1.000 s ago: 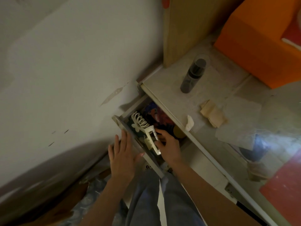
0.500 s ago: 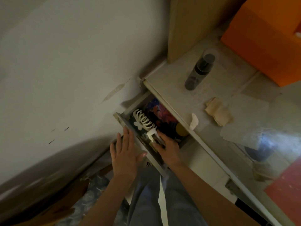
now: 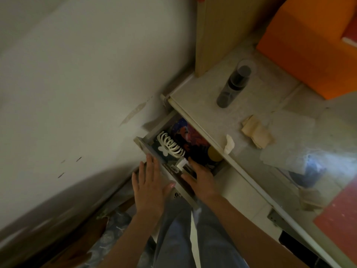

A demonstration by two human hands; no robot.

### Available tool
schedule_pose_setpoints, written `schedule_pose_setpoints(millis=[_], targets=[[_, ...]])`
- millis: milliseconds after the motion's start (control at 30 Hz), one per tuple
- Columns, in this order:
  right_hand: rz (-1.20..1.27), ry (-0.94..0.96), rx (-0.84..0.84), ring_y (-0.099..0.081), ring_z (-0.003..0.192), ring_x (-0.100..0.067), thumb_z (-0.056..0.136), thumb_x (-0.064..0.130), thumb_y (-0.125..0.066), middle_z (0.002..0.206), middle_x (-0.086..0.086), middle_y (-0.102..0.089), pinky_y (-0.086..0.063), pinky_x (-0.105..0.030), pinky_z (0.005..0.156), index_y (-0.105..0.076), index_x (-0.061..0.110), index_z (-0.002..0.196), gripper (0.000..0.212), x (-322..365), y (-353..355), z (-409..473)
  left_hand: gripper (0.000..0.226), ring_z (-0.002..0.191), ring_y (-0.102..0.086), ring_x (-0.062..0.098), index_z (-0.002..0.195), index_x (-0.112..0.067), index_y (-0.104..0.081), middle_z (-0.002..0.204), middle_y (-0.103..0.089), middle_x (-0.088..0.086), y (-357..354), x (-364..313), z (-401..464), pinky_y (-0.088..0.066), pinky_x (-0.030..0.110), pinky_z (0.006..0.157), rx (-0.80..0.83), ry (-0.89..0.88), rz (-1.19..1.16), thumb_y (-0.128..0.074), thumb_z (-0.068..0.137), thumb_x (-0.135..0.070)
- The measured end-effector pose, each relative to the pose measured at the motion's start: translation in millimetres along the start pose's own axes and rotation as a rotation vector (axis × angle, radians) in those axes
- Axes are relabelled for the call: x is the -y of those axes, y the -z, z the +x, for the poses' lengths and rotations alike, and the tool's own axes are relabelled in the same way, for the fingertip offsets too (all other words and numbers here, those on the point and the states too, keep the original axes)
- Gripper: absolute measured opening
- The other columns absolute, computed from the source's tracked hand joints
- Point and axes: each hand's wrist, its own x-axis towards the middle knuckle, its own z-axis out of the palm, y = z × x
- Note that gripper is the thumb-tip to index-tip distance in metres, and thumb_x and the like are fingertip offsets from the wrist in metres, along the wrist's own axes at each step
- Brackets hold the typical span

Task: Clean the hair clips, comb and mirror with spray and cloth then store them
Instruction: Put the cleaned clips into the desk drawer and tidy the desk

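Note:
A drawer [image 3: 146,147] stands pulled out under the desk top. A white claw hair clip [image 3: 171,146] lies at its left end on a colourful item. My right hand [image 3: 201,180] reaches into the drawer's near end. Between its thumb and fingers it holds a small white-framed item [image 3: 182,163], perhaps the mirror, low inside the drawer. Flat against the drawer front, fingers straight, rests my left hand [image 3: 150,182]. Up on the desk top stands a dark spray bottle [image 3: 232,87], with a beige folded cloth [image 3: 257,133] to its right. No comb is visible.
A small white scrap [image 3: 229,146] lies at the desk edge above the drawer. A white wall [image 3: 77,84] runs along the left. An orange box [image 3: 309,45] sits at the back right, a wooden panel [image 3: 216,31] behind the bottle, and a round gold lid [image 3: 213,153] in the drawer.
My right hand has lowered the white-framed item from above the drawer front down into the drawer. My left hand has stayed on the drawer front. The view has shifted slightly.

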Motion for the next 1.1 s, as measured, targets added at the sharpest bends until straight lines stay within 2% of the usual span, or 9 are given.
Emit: schedule_pose_setpoints(millis=[267, 433, 533, 733, 800, 900, 967, 1033, 1100], targets=[[-0.001, -0.006, -0.053, -0.036, 0.137, -0.024, 0.091, 0.031, -0.061, 0.150, -0.007, -0.038, -0.036, -0.040, 0.110, -0.026, 0.025, 0.149, 0.068, 1.1, 3.7, -3.3, 0.087, 0.139, 0.018, 0.025, 0.151, -0.016, 0.005, 0.156, 0.014, 0.006, 8.8, -2.8, -0.4, 0.012, 0.044, 0.111, 0.014, -0.028, 0.006, -0.039, 0.089, -0.059], [-0.010, 0.036, -0.146, -0.036, 0.135, -0.025, 0.094, 0.023, -0.058, 0.148, -0.007, -0.038, -0.031, -0.032, 0.109, -0.028, 0.020, 0.148, 0.063, 11.8, 16.8, -16.1, 0.088, 0.141, 0.001, 0.032, 0.150, -0.017, -0.009, 0.156, -0.002, 0.012, 20.8, -4.6, -1.2, -0.002, 0.050, 0.112, -0.029, -0.107, 0.061, -0.056, 0.085, -0.054], [-0.079, 0.072, -0.197, -0.035, 0.134, -0.027, 0.094, 0.023, -0.057, 0.148, -0.008, -0.039, -0.030, -0.033, 0.110, -0.029, 0.020, 0.148, 0.061, 18.8, 25.3, -29.6, 0.088, 0.138, -0.026, 0.036, 0.145, -0.011, -0.038, 0.151, -0.032, 0.018, 25.6, -6.8, -0.5, -0.018, 0.055, 0.113, -0.105, -0.168, 0.106, -0.071, 0.074, -0.052], [-0.337, 0.066, -0.333, -0.047, 0.127, -0.032, 0.091, 0.025, -0.062, 0.144, -0.008, -0.047, -0.041, -0.040, 0.104, -0.043, 0.018, 0.142, 0.056, 33.3, 49.0, -69.9, 0.086, 0.124, -0.050, 0.042, 0.133, -0.012, -0.055, 0.140, -0.049, 0.019, 57.5, -32.3, -6.7, -0.019, 0.051, 0.104, -0.141, -0.298, 0.145, -0.083, 0.060, -0.048], [-0.375, 0.054, -0.407, -0.055, 0.120, -0.034, 0.085, 0.026, -0.070, 0.139, -0.010, -0.052, -0.046, -0.043, 0.098, -0.050, 0.017, 0.137, 0.057, 39.3, 62.6, -89.7, 0.078, 0.126, -0.048, 0.042, 0.136, -0.013, -0.052, 0.140, -0.049, 0.019, 69.7, -42.9, -10.6, -0.023, 0.052, 0.102, -0.141, -0.373, 0.138, -0.072, 0.072, -0.053], [-0.432, -0.026, -0.419, -0.031, 0.140, -0.031, 0.097, 0.025, -0.050, 0.154, -0.011, -0.029, -0.026, -0.042, 0.113, -0.028, 0.024, 0.149, 0.057, 44.7, 87.4, -121.2, 0.074, 0.125, -0.048, 0.041, 0.137, -0.013, -0.049, 0.139, -0.050, 0.019, 81.4, -64.5, -14.3, -0.034, 0.058, 0.100, -0.177, -0.461, 0.126, -0.055, 0.078, -0.057], [-0.460, -0.051, -0.495, -0.046, 0.130, -0.032, 0.084, 0.022, -0.069, 0.144, -0.016, -0.045, -0.038, -0.045, 0.105, -0.040, 0.022, 0.143, 0.066, 39.4, 104.9, -140.6, 0.085, 0.122, -0.052, 0.041, 0.145, -0.013, -0.036, 0.138, -0.051, 0.020, 89.3, -86.2, -20.2, -0.040, 0.058, 0.098, -0.153, -0.521, 0.096, -0.062, 0.076, -0.056], [-0.476, -0.130, -0.549, -0.065, 0.106, -0.029, 0.054, 0.024, -0.090, 0.119, -0.013, -0.066, -0.054, -0.042, 0.084, -0.057, 0.021, 0.125, 0.078, 29.4, 122.6, -159.9, 0.079, 0.124, -0.050, 0.040, 0.147, -0.015, -0.026, 0.140, -0.049, 0.019, 98.4, -110.6, -28.4, -0.038, 0.056, 0.100, -0.138, -0.588, 0.091, -0.040, 0.081, -0.056], [-0.432, -0.171, -0.604, -0.060, 0.115, -0.030, 0.060, 0.027, -0.087, 0.128, -0.012, -0.060, -0.050, -0.044, 0.092, -0.057, 0.021, 0.127, 0.073, 23.6, 143.7, -185.8, 0.071, 0.128, -0.042, 0.039, 0.141, -0.014, -0.036, 0.141, -0.047, 0.020, 105.1, -136.5, -39.9, -0.029, 0.055, 0.105, -0.130, -0.681, 0.110, -0.029, 0.084, -0.057]])
